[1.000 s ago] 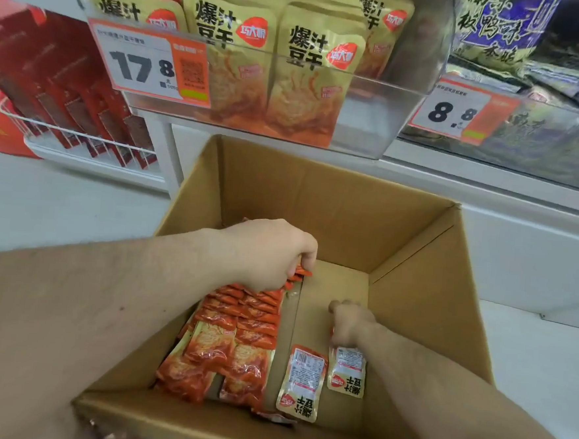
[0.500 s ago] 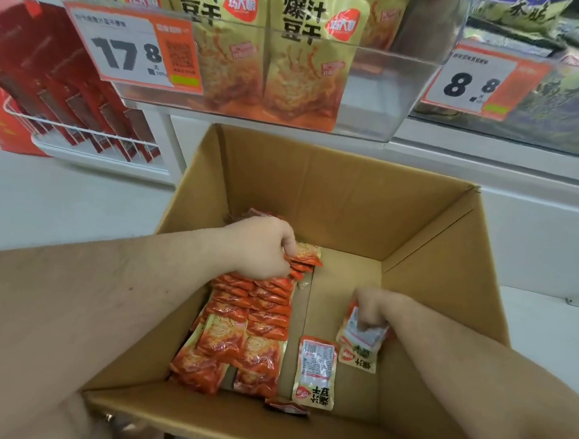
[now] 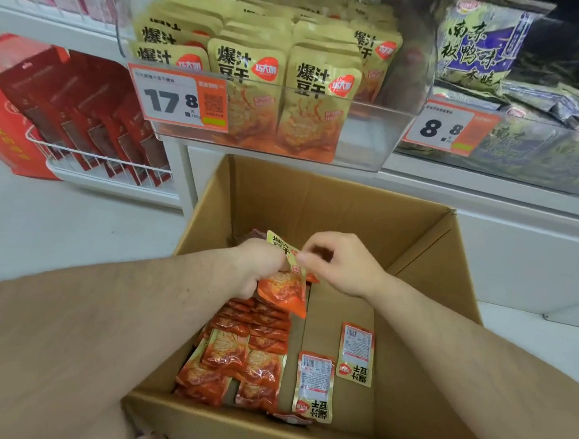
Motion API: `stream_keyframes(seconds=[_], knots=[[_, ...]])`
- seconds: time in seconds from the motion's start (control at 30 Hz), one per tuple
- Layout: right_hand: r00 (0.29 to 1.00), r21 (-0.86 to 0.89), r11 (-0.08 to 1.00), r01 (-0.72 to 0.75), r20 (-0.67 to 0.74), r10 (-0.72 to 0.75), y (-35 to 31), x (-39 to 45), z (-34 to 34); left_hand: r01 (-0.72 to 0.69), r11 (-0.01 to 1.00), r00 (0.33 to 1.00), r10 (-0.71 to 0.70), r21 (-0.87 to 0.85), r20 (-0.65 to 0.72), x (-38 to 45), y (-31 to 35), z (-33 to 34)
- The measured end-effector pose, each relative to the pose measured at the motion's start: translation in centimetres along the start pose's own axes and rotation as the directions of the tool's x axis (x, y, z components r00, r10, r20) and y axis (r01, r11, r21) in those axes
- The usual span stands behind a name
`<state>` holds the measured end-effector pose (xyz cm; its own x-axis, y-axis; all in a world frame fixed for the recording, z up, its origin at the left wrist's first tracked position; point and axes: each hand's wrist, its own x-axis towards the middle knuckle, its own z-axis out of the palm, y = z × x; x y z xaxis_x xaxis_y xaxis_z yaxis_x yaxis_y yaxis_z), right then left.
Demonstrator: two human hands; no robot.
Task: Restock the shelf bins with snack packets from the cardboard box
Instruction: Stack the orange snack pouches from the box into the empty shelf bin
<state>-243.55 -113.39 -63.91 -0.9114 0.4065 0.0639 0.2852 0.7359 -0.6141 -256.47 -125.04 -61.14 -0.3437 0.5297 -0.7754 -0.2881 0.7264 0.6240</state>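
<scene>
Packets (image 3: 282, 280) like these look light, soft and slippery, so they are probably best pinched at the flat sealed edges. They are small, yellow at the top and orange below, with bold black characters. Above the cardboard box (image 3: 425, 270), the left hand (image 3: 260, 268) grips a bunch while the right hand (image 3: 343, 264) pinches its top edge. More packets lie inside the box.
</scene>
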Motion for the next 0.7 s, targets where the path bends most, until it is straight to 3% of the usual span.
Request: stream_keyframes(seconds=[0.03, 0.1, 0.17, 0.23, 0.37, 0.53, 0.7], knots=[[0.988, -0.045, 0.987, -0.155, -0.024, 0.154, 2.2, 0.0, 0.6, -0.028, 0.999, 0.999, 0.029, 0.044, -0.014, -0.1, 0.0, 0.0], [0.895, -0.225, 0.879, -0.42, 0.06, 0.442, 7.3, -1.1, 2.8, -0.058, 0.992, 0.998, 0.058, 0.113, 0.01, -0.4, 0.1, 0.4], [0.765, -0.406, 0.766, -0.498, 0.211, 0.609, 11.6, -3.2, 5.4, -0.088, 0.983, 0.995, 0.079, 0.159, 0.058, -0.2, 0.2, 0.5], [0.66, -0.547, 0.678, -0.492, 0.274, 0.7, 14.6, -5.3, 7.4, -0.097, 0.979, 0.993, 0.083, 0.182, 0.084, 0.1, 0.3, 0.5], [0.573, -0.722, 0.558, -0.41, 0.272, 0.773, 17.5, -7.8, 10.3, -0.086, 0.966, 0.995, 0.074, 0.243, 0.06, 1.3, -0.1, -0.7], [0.596, -0.771, 0.54, -0.337, 0.269, 0.756, 18.1, -7.7, 11.5, -0.027, 0.973, 0.999, 0.021, 0.228, 0.028, 2.5, -0.4, -1.8], [0.52, -0.735, 0.58, -0.351, 0.362, 0.774, 16.9, -5.9, 9.3, -0.009, 0.985, 0.998, -0.001, 0.175, 0.057, 2.5, -0.3, -1.6]])
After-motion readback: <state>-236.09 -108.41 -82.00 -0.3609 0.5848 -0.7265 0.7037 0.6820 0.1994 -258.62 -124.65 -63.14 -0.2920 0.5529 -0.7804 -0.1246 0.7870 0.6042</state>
